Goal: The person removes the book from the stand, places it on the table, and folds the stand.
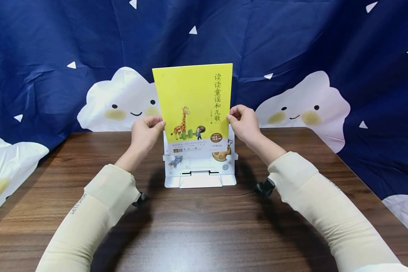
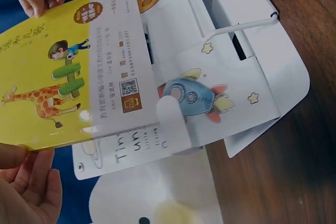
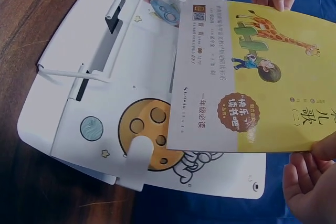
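Evidently, the left hand [image 1: 145,131] and right hand [image 1: 246,122] pinch the yellow book [image 1: 193,102] by opposite edges, in front of the white stand [image 1: 200,165], above its ledge [image 1: 228,180]; if one hand dips first, the book could snag on a side tab [image 3: 137,162] and tilt.

A stretchy cream-coloured fabric sleeve [image 1: 76,234] covers the left arm, with fine ribbing, a wide doubled cuff [image 1: 113,185] and grey lettering [image 1: 77,204] running lengthwise, too small to read surely. The matching cream fabric sleeve [image 1: 329,219] on the right creases lower down and carries fainter grey lettering [image 1: 331,182]; white cloth [image 1: 384,268] shows at its lower end. Small black fittings [image 1: 265,188] protrude beneath both cuffs. The left hand [image 1: 145,134] and right hand [image 1: 245,122] are bare.
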{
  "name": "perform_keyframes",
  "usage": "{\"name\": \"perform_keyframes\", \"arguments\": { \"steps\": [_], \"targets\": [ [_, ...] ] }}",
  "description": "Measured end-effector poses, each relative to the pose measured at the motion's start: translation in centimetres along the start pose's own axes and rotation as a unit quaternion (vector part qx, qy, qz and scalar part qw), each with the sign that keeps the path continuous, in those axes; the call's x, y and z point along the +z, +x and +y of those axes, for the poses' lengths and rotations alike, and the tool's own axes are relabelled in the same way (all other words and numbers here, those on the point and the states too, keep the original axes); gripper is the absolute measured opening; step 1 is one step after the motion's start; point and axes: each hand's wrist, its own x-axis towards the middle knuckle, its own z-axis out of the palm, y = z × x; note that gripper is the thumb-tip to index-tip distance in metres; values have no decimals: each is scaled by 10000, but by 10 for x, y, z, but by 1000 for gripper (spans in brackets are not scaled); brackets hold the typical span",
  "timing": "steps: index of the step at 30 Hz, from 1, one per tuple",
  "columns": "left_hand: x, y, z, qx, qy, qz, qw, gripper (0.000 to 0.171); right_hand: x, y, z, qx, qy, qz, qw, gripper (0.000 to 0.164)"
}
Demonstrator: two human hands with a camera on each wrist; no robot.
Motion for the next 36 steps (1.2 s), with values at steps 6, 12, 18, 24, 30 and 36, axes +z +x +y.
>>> {"name": "perform_keyframes", "arguments": {
  "steps": [6,12,18,24,30,36],
  "targets": [
    [-8,0,5,294,50,107,9995,17,-4,0,-9,-211,-26,-5,9998,4],
    [-17,-2,8,319,74,139,9994,18,-4,-1,-16,-283,-86,-105,9995,5],
    [-28,-5,8,366,-41,155,9992,19,-1,-4,-23,-311,-53,-208,9993,6],
    [-42,-9,5,496,-146,91,9986,19,5,-7,-29,-259,221,-313,9989,6],
    [-56,-13,0,527,-189,-1,9984,23,15,-12,-35,-268,449,-402,9978,5],
    [-69,-16,-5,573,-176,31,9982,24,29,-16,-42,-136,774,-435,9960,5]
  ]
}}
